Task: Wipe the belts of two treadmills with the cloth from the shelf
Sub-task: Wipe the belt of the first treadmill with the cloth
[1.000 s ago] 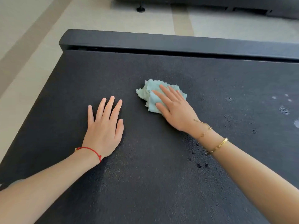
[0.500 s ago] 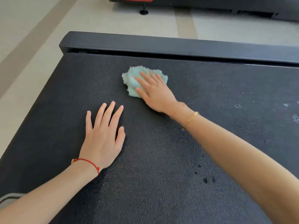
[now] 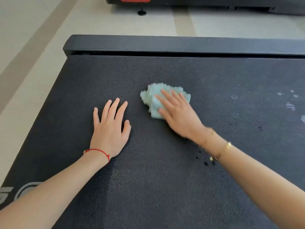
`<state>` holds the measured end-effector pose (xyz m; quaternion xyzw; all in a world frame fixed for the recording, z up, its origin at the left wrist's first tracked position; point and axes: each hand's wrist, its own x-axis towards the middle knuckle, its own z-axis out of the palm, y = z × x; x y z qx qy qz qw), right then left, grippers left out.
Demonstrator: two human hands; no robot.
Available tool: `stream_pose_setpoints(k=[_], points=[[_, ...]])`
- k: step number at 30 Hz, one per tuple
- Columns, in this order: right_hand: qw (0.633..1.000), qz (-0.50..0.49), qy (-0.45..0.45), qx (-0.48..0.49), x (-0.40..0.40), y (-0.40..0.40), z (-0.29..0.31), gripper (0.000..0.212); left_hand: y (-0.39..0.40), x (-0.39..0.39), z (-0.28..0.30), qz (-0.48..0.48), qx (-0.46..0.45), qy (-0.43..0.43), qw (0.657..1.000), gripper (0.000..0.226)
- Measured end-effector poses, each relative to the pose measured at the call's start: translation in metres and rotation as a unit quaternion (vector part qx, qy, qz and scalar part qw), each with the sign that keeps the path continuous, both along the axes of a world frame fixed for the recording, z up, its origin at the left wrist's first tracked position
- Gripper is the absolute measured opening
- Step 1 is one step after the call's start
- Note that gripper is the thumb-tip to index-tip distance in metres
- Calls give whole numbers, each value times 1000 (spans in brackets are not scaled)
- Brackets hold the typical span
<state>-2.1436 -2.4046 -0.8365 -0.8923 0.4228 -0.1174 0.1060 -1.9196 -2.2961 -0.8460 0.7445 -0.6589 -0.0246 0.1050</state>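
A black textured treadmill belt (image 3: 165,179) fills most of the view. On it lies a crumpled pale green cloth (image 3: 152,98), near the middle. My right hand (image 3: 178,113) presses flat on the cloth with straight fingers and covers its right part. My left hand (image 3: 109,128) rests flat on the bare belt to the left of the cloth, fingers spread, a red string on the wrist. Pale smudges (image 3: 290,105) and dark specks (image 3: 206,162) mark the belt at the right.
The belt ends at a black end bar (image 3: 181,45) at the far side. Beyond it is pale tiled floor (image 3: 41,38) and the base of a second treadmill (image 3: 214,2) with a red label. White lettering (image 3: 24,190) shows at the belt's lower left.
My right hand slid the cloth up and left toward the end bar, then back down and right to the middle of the belt. My left hand stayed flat in place.
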Motion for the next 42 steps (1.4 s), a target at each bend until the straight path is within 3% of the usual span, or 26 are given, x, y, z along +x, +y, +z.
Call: stream_pose_setpoints(k=[2,4,8,10,18,21,28,30,33,36,38,42], points=[[997,75,12,8,-21,39,2,51,0,0,0,1,-4,6,1000,65],[996,77,37,4,-41,30,-1,52,0,0,-1,5,-12,13,1000,61],[990,-139,15,22,-41,-25,-2,55,2,1,-3,12,-13,20,1000,54],[986,-160,25,31,-30,-17,-1,52,3,1,-1,13,-10,24,1000,54],[994,97,42,17,-54,184,8,51,32,-12,-1,19,-3,30,999,57],[991,124,44,29,-73,189,13,52,44,-17,-1,21,-4,31,999,58],[993,-116,21,21,-53,84,1,57,52,-20,-1,25,0,16,1000,60],[997,-69,22,-5,-42,114,-2,57,53,-21,-2,24,-11,16,1000,60],[993,111,36,-3,-46,199,4,51,53,-21,-2,24,-21,17,999,64],[987,154,19,33,-61,215,10,51,53,-21,-2,25,-15,17,999,59],[993,109,23,29,-65,184,4,50,53,-20,-2,23,-15,16,999,58],[994,-109,-2,11,-74,86,-3,55,53,-20,-1,24,-4,11,1000,59]])
